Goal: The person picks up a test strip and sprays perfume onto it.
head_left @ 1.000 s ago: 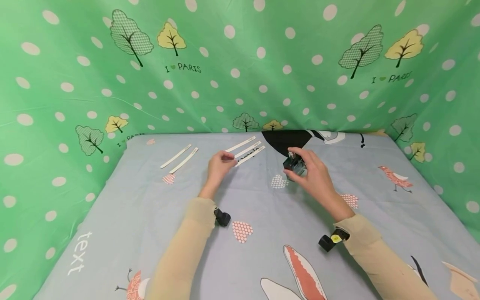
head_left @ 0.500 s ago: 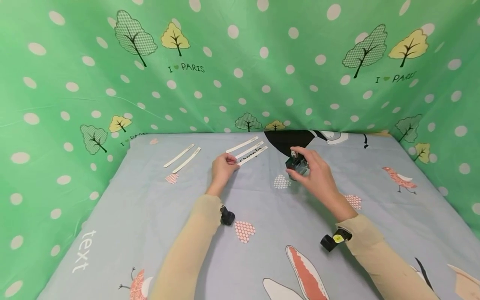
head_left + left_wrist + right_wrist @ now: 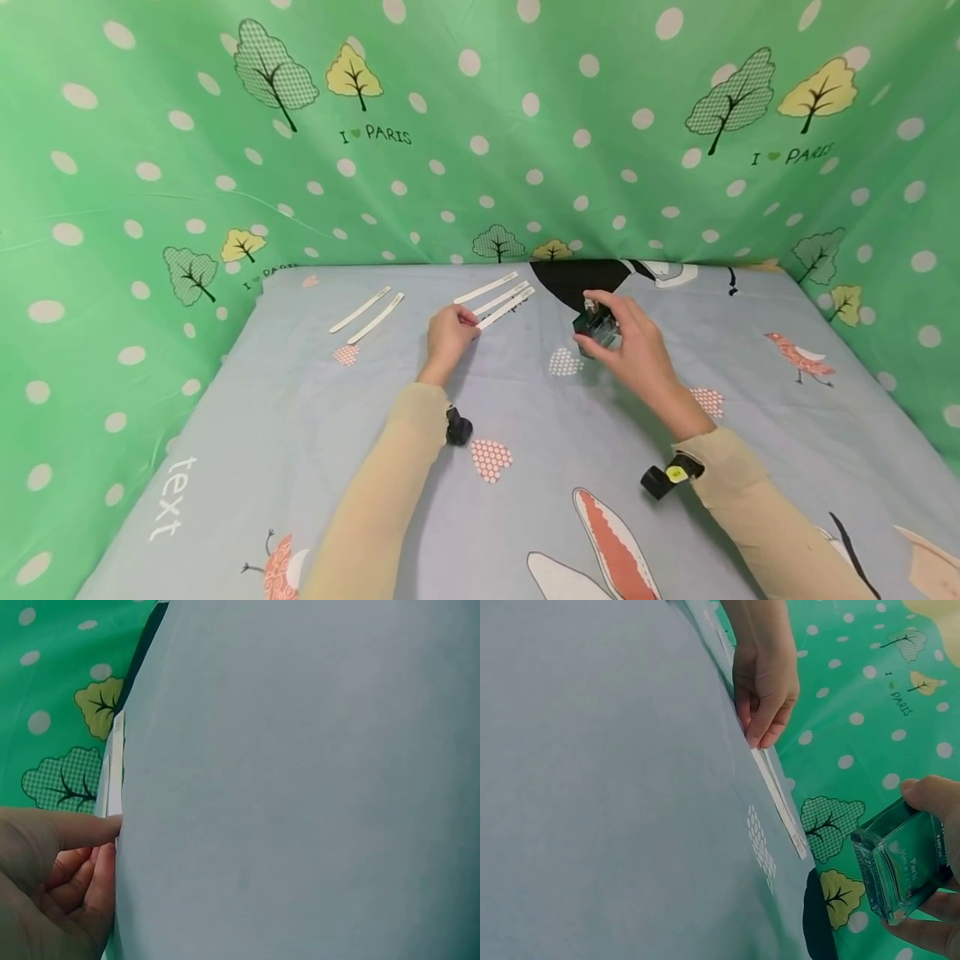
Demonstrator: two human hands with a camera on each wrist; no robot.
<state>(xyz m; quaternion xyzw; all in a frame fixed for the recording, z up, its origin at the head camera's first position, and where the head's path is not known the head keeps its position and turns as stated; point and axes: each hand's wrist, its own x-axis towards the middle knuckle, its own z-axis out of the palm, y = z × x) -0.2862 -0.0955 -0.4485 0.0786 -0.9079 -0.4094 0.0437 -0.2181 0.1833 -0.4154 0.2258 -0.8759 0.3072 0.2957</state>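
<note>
My right hand [image 3: 633, 346] holds a square glass perfume bottle [image 3: 904, 859] above the table, its forefinger on the spray top [image 3: 590, 307]. Printed lettering shows on the glass in the right wrist view. To the left, my left hand [image 3: 452, 337] pinches the near end of a white perfume test strip [image 3: 507, 307] between thumb and fingers. Two more strips lie just beyond it, a middle strip [image 3: 501, 297] and a far strip [image 3: 486, 287]. In the left wrist view the thumb [image 3: 86, 829] covers the strip's near end.
Two further white strips, a left one [image 3: 360, 310] and a right one [image 3: 377, 318], lie side by side left of my left hand. A grey-blue printed cloth [image 3: 517, 400] covers the table. Behind it hangs a green dotted curtain [image 3: 420, 192].
The far end of the strip in my left hand has moved slightly up toward the middle strip. My right hand keeps its hold on the perfume bottle. The head view has shifted a little.
</note>
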